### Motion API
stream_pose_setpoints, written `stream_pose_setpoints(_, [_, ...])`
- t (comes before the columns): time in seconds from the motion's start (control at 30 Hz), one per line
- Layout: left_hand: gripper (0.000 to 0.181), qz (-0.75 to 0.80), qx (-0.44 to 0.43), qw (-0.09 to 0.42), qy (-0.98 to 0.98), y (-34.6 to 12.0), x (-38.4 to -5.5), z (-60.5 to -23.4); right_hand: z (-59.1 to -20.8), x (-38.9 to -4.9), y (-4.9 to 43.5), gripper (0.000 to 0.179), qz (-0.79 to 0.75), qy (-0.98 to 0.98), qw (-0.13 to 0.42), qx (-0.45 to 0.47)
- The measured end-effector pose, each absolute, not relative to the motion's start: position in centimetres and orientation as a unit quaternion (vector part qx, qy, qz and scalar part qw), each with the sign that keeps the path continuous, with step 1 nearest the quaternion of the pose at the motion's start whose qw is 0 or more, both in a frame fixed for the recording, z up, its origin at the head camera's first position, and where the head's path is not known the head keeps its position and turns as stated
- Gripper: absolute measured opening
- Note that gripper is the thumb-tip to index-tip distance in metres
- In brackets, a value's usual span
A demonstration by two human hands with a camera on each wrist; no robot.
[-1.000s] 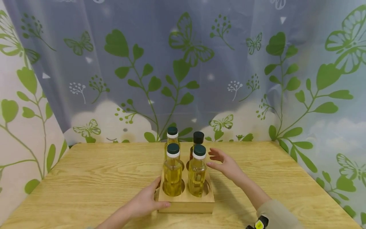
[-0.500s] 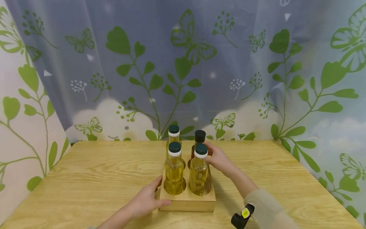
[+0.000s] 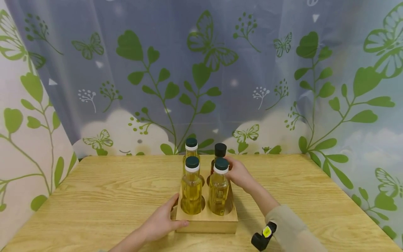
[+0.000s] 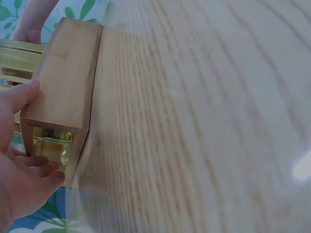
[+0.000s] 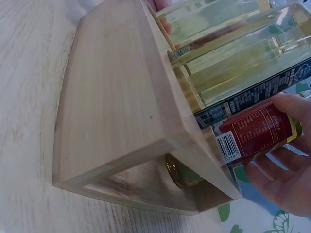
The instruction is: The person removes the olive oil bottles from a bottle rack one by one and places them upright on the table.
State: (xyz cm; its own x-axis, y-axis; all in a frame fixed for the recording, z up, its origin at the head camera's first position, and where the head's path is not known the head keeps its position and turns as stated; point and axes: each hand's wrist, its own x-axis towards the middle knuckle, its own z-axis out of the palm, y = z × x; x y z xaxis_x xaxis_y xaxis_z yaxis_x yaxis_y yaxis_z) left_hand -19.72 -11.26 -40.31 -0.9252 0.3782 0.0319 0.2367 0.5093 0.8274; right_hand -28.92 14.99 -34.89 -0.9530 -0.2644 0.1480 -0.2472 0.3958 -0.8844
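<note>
A wooden holder (image 3: 206, 222) stands on the table with four bottles in its holes. Three hold yellow oil under green caps: front left (image 3: 190, 189), front right (image 3: 218, 190) and back left (image 3: 191, 148). The back right bottle (image 3: 219, 150) has a black cap and, in the right wrist view, a red label (image 5: 257, 131). My right hand (image 3: 239, 174) wraps that bottle, thumb and fingers (image 5: 277, 172) curled round the label. My left hand (image 3: 162, 220) grips the holder's front left corner (image 4: 63, 82), thumb on one face and fingers (image 4: 41, 170) on the other.
The wooden table (image 3: 110, 189) stretches to both sides of the holder. A curtain printed with leaves and butterflies (image 3: 201, 70) hangs close behind its far edge. A black wrist device (image 3: 262, 238) sits on my right sleeve.
My right hand moved left from hovering open beside the bottles and closed on the black-capped back right bottle. The left hand stayed on the holder's corner.
</note>
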Motion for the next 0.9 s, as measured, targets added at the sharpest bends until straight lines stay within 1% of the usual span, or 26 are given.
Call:
stream_pose_setpoints(0.1, [0.1, 0.464, 0.173, 0.077, 0.865, -11.2, -19.7, -40.3, -35.0, -28.9, 15.0, 0.054, -0.525, 0.837, 0.001, -0.152])
stream_pose_setpoints(0.27, [0.1, 0.475, 0.165, 0.09, 0.86, -11.2, -19.7, -40.3, -34.9, -28.8, 15.3, 0.044, -0.51, 0.848, -0.024, -0.142])
stream_pose_setpoints(0.33, [0.1, 0.477, 0.163, 0.092, 0.859, -11.2, -19.7, -40.3, -34.6, -28.9, 15.5, 0.046, -0.501, 0.854, -0.037, -0.139])
stream_pose_setpoints(0.47, [0.099, 0.476, 0.166, 0.094, 0.859, -11.3, -19.7, -40.2, -33.7, -29.1, 16.2, 0.055, -0.497, 0.855, -0.045, -0.143])
stream_pose_setpoints(0.63, [0.099, 0.474, 0.163, 0.098, 0.86, -11.2, -19.7, -40.1, -32.2, -29.1, 17.1, 0.053, -0.516, 0.842, -0.033, -0.153])
stream_pose_setpoints(0.8, [0.1, 0.472, 0.158, 0.103, 0.861, -11.2, -19.8, -40.2, -30.6, -28.9, 18.1, 0.07, -0.524, 0.84, -0.033, -0.136])
stream_pose_setpoints(0.9, [0.1, 0.474, 0.156, 0.105, 0.86, -11.2, -19.8, -40.3, -30.0, -28.7, 18.8, 0.069, -0.533, 0.834, -0.038, -0.135])
